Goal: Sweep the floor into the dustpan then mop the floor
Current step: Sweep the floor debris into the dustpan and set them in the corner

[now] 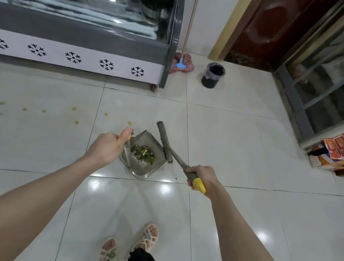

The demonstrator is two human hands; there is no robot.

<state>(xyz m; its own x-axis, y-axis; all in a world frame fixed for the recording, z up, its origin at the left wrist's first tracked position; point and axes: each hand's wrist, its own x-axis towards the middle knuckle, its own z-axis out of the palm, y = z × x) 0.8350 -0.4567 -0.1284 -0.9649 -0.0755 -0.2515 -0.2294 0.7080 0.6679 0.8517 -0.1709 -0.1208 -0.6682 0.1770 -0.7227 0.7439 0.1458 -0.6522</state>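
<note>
A grey dustpan (pixel 158 150) stands on the white tiled floor ahead of my feet, with green and brown scraps (pixel 143 153) piled inside it. My left hand (pixel 108 146) grips the top of the dustpan's upright handle, thumb raised. My right hand (pixel 201 176) grips the grey, yellow-tipped handle of the broom (pixel 164 142), whose long grey head lies along the dustpan's right edge. A mop (pixel 182 64) with a pink head and a blue clamp leans in the corner by the wall.
A glass display fridge (pixel 72 56) runs along the far left. A black bin (pixel 213 75) stands beside the mop. Yellow drops (pixel 74 108) stain the tiles at left. A glass cabinet (pixel 321 91) and cardboard boxes (pixel 343 150) fill the right side.
</note>
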